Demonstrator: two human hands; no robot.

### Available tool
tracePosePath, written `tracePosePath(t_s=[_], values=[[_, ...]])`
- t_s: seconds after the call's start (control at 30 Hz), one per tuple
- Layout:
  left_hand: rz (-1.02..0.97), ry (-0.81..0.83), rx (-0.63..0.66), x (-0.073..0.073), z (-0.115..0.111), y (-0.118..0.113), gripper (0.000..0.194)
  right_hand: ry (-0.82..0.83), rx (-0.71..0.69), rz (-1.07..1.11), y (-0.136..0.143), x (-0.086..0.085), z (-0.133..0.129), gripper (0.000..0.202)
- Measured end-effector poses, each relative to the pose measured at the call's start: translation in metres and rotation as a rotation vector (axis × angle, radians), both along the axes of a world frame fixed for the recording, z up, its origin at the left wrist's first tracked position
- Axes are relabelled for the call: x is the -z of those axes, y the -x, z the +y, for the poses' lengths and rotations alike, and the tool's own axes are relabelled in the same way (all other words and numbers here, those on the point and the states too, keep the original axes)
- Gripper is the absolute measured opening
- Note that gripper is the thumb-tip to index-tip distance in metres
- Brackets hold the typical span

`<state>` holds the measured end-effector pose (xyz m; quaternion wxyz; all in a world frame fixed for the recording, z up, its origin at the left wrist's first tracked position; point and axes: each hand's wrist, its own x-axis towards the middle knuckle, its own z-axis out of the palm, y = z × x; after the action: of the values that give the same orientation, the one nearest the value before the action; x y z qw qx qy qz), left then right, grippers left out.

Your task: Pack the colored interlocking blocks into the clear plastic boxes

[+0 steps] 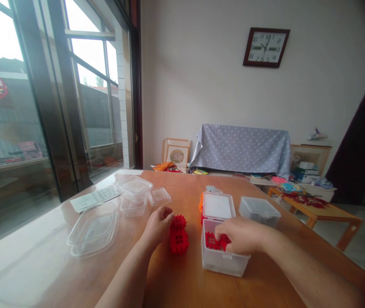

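Note:
Just left of the middle of the table, a small structure of red interlocking blocks stands on the wood. My left hand is closed at its upper left side, fingertips pressed together against the red pieces; the exact grip is partly hidden. To the right is an open clear plastic box, its lid folded back. My right hand reaches into that box from the right, thumb and fingers pinched around red block pieces. The palm side of this hand is out of sight.
Clear plastic containers and lids lie at the left, beside a written sheet. A lidded clear box stands right of the open one. Orange pieces show behind the raised lid. The wooden table extends toward a window.

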<state>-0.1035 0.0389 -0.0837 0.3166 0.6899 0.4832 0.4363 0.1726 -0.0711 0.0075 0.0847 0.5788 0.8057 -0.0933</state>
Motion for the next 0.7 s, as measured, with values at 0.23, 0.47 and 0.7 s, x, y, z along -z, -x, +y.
tracePosePath(t_s=[0.23, 0.47, 0.7], values=[[-0.004, 0.022, 0.007, 0.0, -0.001, 0.0, 0.023, -0.167, 0.115, 0.076, 0.001, -0.009, -0.006, 0.025], [-0.002, 0.013, 0.013, 0.003, 0.003, 0.001, 0.023, -0.186, 0.098, -0.035, 0.007, 0.008, -0.001, 0.015], [-0.008, 0.005, 0.008, 0.002, 0.002, 0.0, 0.022, -0.227, 0.079, -0.083, 0.012, 0.016, -0.001, 0.011]])
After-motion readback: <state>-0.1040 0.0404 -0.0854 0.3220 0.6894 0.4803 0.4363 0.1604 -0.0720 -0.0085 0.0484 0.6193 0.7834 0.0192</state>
